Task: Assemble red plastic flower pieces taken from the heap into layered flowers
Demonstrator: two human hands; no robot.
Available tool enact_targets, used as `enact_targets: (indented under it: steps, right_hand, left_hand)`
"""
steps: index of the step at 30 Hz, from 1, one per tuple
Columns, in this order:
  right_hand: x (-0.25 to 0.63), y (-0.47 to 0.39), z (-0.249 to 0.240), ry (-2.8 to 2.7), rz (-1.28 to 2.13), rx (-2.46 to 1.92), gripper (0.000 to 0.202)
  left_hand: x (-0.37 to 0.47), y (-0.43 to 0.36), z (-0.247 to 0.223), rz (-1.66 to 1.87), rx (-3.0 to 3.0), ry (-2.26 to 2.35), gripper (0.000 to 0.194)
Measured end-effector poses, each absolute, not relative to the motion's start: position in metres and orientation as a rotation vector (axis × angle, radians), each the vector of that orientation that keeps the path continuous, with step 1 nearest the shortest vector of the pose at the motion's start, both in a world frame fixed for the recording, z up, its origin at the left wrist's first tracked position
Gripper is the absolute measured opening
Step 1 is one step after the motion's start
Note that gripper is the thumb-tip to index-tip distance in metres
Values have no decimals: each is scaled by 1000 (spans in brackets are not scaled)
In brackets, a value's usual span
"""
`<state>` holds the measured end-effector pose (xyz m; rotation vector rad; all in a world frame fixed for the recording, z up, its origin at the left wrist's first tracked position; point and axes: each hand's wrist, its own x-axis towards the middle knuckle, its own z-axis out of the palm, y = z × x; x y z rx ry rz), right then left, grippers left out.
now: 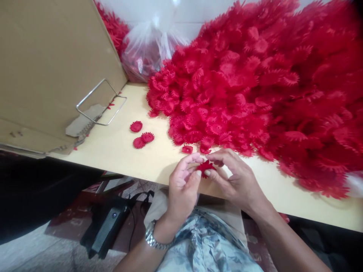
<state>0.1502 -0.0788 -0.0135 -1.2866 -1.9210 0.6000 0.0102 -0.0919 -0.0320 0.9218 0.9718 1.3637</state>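
Between my two hands, over the table's front edge, is a small red fabric flower [206,169] with pointed petals. My left hand [184,179] pinches its left side, thumb in front and fingers curled behind. From the right, my right hand [236,177] grips it with thumb and fingertips. Just behind my fingers one loose red flower [187,149] lies on the table. Farther left are a single red flower [136,126] and two overlapping red flowers [143,140]. The backs of the fingers hide part of the held flower.
A large heap of red flowers [227,90] covers the table's [121,158] back and right. A clear plastic bag [150,49] stands behind. At left are a cardboard box [53,68] and a bent wire frame [106,124]. Below the table is a black pedal [106,226].
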Motion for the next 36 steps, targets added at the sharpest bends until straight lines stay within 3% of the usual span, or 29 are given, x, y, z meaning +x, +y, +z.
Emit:
enact_targets:
  steps: [5, 9, 13, 22, 31, 36]
  right_hand:
    - [151, -83, -8, -1781, 865, -1279, 37]
    - [152, -82, -5, -1614, 1112, -1215, 23]
    - [150, -82, -5, -1667, 1013, -1165, 7]
    - [141, -91, -10, -1563, 801, -1206, 8]
    - [141, -91, -12, -1326, 1140, -1169, 8]
    - [135, -92, -16, -1282, 1088, -1240, 10]
  left_hand:
    - [5, -95, -31, 1412, 1273, 1035, 39]
    - [1, -99, -30, 1379, 1442, 1054, 46]
    - [2, -101, -27, 1335, 1418, 1110, 45]
    - [6, -97, -25, 1200, 891, 1059, 32]
    - [8, -96, -33, 1174, 780, 943, 33]
    - [9, -96, -29, 1186, 772, 909, 32]
